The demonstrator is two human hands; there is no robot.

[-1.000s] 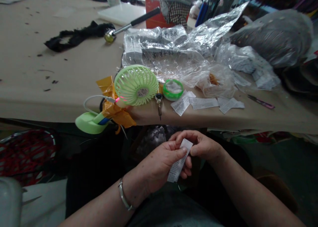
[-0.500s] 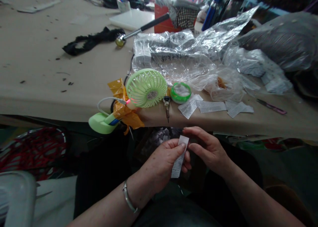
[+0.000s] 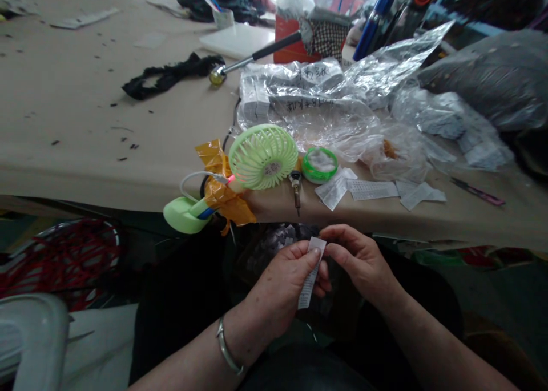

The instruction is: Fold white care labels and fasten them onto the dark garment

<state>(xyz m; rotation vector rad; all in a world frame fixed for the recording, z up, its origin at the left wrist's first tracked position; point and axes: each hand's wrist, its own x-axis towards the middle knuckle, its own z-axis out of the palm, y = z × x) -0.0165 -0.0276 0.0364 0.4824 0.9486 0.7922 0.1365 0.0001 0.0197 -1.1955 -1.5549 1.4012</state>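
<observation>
Head view: from my remote seat, the paper slip [image 3: 309,283] is over the lap, just short of the table edge, print facing up, upper end angled toward the table.
Left hand [image 3: 283,279]: gripping the slip, thumb pressed on its face, fingers behind; I judge this keeps it steady.
Right hand [image 3: 365,261]: fingers loosely bent, thumb and forefinger tips at the slip's upper end; I cannot tell whether they pinch anything.
Soldering iron [image 3: 296,192]: near the edge, tip toward the lap, probably for a short reach.
Green tub [image 3: 309,173]: white filling, just beside the iron.
Paper strips [image 3: 373,189]: printed, some overlapping, spread right of the tub; I'd say kept handy.
Fan [image 3: 263,157]: light green, bound at the edge with orange tape [image 3: 233,205], likely against tipping; white cable [image 3: 221,178] plugged in, red glow beside it.
Table [image 3: 85,111]: tan top, dark specks at left; clear plastic bags [image 3: 325,117] mid-table, black cloth [image 3: 177,71] and long-handled tool [image 3: 252,59] behind.
Room: dim below; basket [image 3: 119,240] with red stuff at lower left, white seat [image 3: 53,308] partly shown.
</observation>
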